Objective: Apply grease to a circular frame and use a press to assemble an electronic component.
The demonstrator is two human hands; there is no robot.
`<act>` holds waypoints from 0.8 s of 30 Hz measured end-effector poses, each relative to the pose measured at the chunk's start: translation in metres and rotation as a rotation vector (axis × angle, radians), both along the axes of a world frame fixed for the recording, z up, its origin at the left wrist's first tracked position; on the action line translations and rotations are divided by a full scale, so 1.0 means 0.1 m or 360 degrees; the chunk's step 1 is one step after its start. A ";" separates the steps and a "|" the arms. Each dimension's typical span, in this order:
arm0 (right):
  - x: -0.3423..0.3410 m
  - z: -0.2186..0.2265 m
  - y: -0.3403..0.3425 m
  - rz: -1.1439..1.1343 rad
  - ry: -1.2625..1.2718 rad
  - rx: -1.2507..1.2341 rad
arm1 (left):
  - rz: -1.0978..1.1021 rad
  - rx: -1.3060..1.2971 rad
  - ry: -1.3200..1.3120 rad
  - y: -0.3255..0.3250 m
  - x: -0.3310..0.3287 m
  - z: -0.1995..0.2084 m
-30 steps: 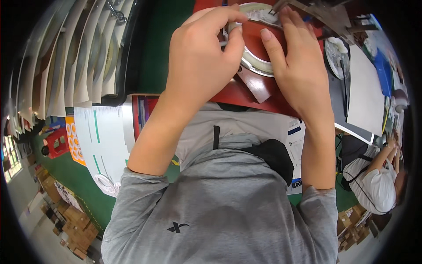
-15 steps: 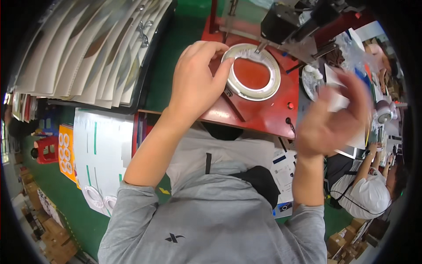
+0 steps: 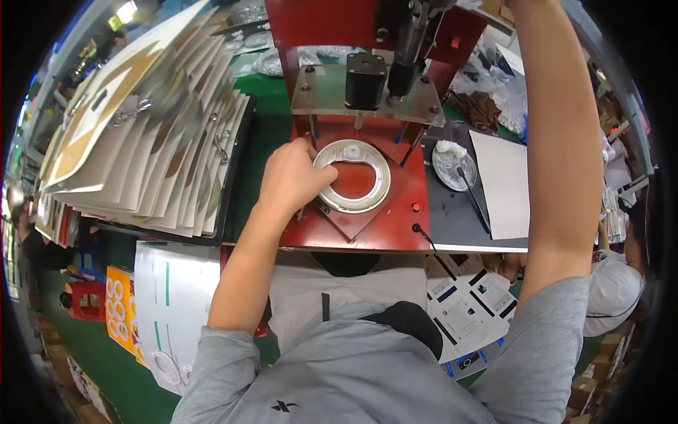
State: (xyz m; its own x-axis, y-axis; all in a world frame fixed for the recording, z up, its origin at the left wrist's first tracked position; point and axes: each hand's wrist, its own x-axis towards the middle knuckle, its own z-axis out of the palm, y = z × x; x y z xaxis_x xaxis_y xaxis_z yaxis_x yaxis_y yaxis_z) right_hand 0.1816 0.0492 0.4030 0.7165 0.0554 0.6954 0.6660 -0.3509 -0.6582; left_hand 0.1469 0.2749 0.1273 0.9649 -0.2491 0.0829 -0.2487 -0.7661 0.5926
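Note:
My left hand (image 3: 291, 178) is closed on the left rim of a pale metal ring (image 3: 381, 185), thumb on top and fingers at its outer side. The ring lies flat on a diamond-shaped red plate (image 3: 351, 227) on the base of a red bench press (image 3: 296, 230). Above it hang a clear plate (image 3: 321, 95), a black motor (image 3: 365, 78) and a short rod. My right forearm (image 3: 561, 120) stretches up along the right side, and its hand is beyond the upper edge. Left of that arm sits a round dish (image 3: 448, 173) with white paste and a dark stick.
A thick rack of clipped cards (image 3: 155, 148) stands left of the press. A white sheet (image 3: 498, 191) lies right of the dish, a brown cloth (image 3: 477, 106) behind it. Printed sheets (image 3: 470, 307) are by my lap. Another person (image 3: 614, 286) sits at the right.
My right hand has gone from beside the press up out of the picture, its arm now stretched. My left hand stays on the ring. The view has shifted, showing more of the press.

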 end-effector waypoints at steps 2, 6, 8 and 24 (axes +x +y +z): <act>0.26 0.04 -0.26 0.0063 0.0316 0.0021 | -0.0048 -0.0115 0.0101 0.06 0.05 0.01; 0.08 -0.09 -0.42 -0.0257 0.0579 -0.0196 | -0.0225 -0.0775 0.0672 0.25 -0.03 0.00; -0.24 -0.17 -0.34 -0.0506 0.0462 -0.0234 | -0.0425 -0.1284 0.0918 0.38 -0.20 -0.04; -2.47 -3.27 -0.66 -0.0050 0.1403 0.1088 | -0.0604 -0.2044 0.1303 0.09 -1.60 -0.65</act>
